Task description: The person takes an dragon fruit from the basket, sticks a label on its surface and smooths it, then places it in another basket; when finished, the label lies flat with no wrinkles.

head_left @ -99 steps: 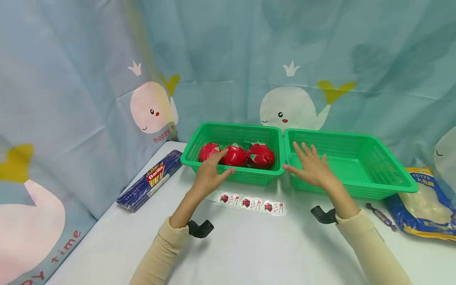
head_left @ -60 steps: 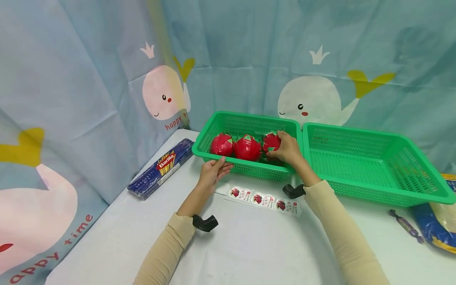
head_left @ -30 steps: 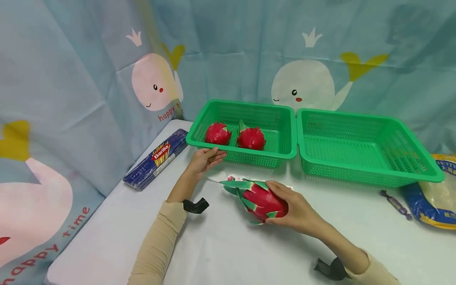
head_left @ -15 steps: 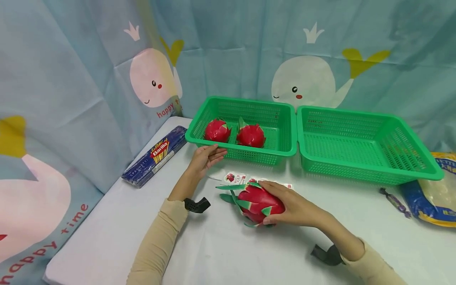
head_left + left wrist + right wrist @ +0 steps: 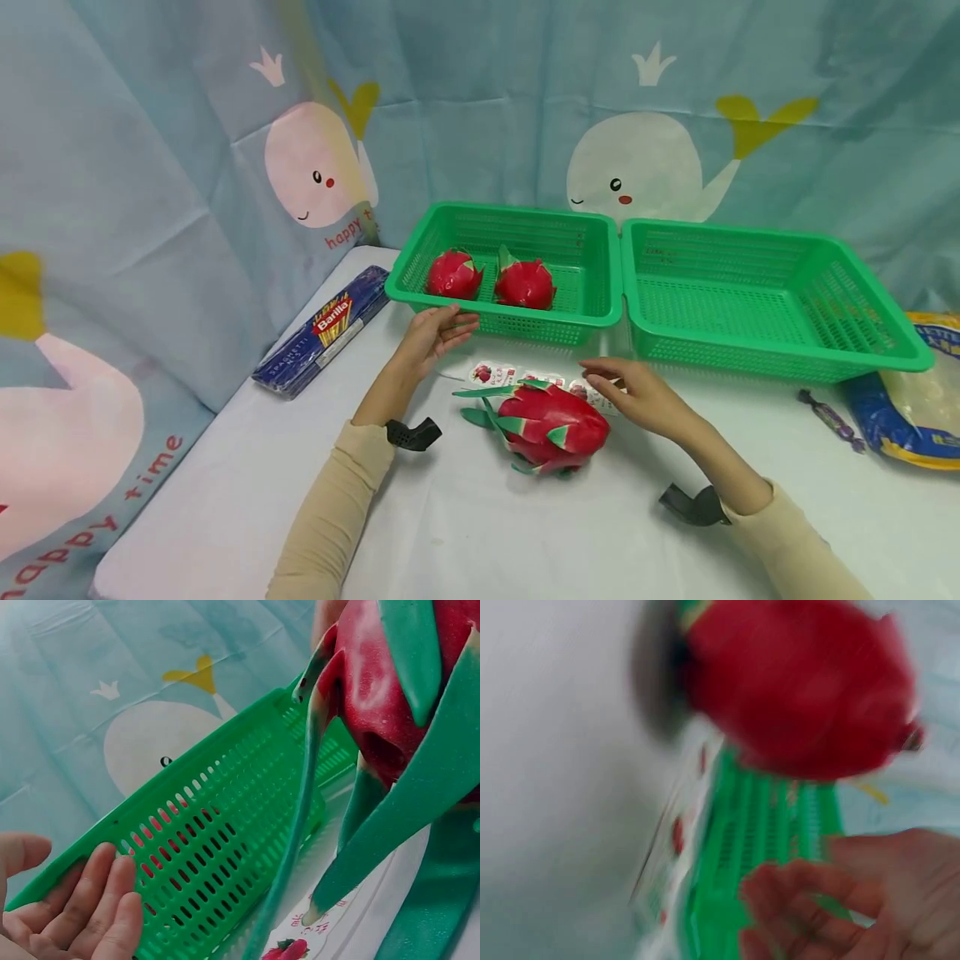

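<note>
Sticker strip (image 5: 491, 375) partly covered by dragon fruit (image 5: 555, 429), which is laid on desk (image 5: 480, 542) just out from near edge of left basket (image 5: 540, 327). Blue-yellow bag (image 5: 918, 412) cut off at frame side, right wrist view pretty smeared. Left hand (image 5: 432, 336) set against basket's near edge, fingers loosely extended, thumb apart. Right hand (image 5: 641, 398) held over strip's right end, fingers loosely bent, clear of fruit; whether strip is touched, can't tell.
</note>
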`<act>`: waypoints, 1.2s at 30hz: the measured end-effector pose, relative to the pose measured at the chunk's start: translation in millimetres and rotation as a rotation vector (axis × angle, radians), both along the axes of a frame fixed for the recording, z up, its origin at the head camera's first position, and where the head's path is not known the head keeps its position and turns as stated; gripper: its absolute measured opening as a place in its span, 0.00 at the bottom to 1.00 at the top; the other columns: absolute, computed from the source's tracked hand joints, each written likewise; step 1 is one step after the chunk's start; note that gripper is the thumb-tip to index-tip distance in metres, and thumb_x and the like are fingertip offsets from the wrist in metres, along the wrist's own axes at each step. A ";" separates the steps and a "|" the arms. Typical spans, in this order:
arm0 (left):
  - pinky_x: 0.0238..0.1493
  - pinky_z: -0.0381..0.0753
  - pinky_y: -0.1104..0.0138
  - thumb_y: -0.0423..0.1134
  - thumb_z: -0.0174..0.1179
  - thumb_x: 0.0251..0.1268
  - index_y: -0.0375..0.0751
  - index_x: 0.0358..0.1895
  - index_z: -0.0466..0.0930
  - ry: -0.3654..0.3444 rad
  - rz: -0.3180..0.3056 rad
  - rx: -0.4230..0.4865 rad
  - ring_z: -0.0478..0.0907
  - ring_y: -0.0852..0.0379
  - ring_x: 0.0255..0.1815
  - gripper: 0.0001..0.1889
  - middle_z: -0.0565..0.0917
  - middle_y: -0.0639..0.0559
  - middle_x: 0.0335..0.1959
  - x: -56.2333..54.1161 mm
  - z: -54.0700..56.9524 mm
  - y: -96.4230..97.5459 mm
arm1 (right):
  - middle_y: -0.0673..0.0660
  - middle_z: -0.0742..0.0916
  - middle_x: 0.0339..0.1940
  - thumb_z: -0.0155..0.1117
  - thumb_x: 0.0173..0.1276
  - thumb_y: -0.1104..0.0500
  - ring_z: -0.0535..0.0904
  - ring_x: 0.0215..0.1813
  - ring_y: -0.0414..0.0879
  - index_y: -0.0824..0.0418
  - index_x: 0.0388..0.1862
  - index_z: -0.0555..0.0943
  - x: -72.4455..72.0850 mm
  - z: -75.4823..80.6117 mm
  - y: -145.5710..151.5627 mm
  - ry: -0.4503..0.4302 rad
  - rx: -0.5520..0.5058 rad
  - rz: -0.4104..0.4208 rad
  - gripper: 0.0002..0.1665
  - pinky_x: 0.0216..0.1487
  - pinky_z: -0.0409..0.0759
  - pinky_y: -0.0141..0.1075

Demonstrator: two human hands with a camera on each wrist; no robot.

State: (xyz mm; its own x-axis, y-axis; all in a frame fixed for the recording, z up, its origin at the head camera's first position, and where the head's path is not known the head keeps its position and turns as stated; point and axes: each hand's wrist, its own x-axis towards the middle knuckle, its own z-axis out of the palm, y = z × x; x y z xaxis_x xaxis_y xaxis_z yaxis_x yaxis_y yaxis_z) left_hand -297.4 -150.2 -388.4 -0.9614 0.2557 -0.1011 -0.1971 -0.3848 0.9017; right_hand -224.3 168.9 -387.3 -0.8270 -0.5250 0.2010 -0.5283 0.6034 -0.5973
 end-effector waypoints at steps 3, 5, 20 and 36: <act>0.47 0.79 0.67 0.37 0.49 0.69 0.26 0.54 0.69 0.038 -0.035 -0.150 0.84 0.57 0.42 0.18 0.86 0.52 0.36 0.1 -0.8 3.8 | 0.64 0.85 0.45 0.61 0.62 0.62 0.82 0.45 0.55 0.70 0.50 0.78 -9.6 -7.6 5.8 0.034 0.087 -0.096 0.18 0.43 0.80 0.48; 0.52 0.77 0.62 0.37 0.50 0.68 0.24 0.56 0.69 0.095 -0.072 -0.299 0.82 0.51 0.47 0.20 0.85 0.46 0.41 0.5 -2.5 8.1 | 0.65 0.84 0.44 0.65 0.58 0.61 0.80 0.45 0.58 0.71 0.48 0.78 -12.9 -12.5 5.8 0.063 0.156 -0.133 0.21 0.39 0.80 0.49; 0.53 0.77 0.58 0.35 0.61 0.58 0.33 0.49 0.80 0.865 -0.092 -1.164 0.78 0.50 0.53 0.16 0.83 0.44 0.49 19.2 -5.9 34.5 | 0.57 0.84 0.29 0.63 0.60 0.65 0.71 0.28 0.42 0.67 0.34 0.83 -19.2 -21.0 2.1 0.067 0.045 -0.202 0.06 0.27 0.70 0.31; 0.44 0.79 0.69 0.38 0.61 0.59 0.40 0.38 0.84 0.867 -0.208 -0.983 0.79 0.59 0.41 0.08 0.86 0.52 0.32 24.5 32.2 39.4 | 0.52 0.85 0.23 0.70 0.54 0.56 0.74 0.21 0.41 0.63 0.40 0.83 7.1 37.8 1.1 0.363 0.199 -0.224 0.16 0.26 0.72 0.37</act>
State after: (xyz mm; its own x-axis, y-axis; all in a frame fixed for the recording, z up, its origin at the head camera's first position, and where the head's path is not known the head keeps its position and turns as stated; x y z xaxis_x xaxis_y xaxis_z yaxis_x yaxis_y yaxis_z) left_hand -272.9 -110.8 -356.2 -0.7601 0.5791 0.2948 0.6043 0.4630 0.6484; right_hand -217.2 170.1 -349.6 -0.8189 -0.3998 0.4118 -0.5256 0.8105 -0.2585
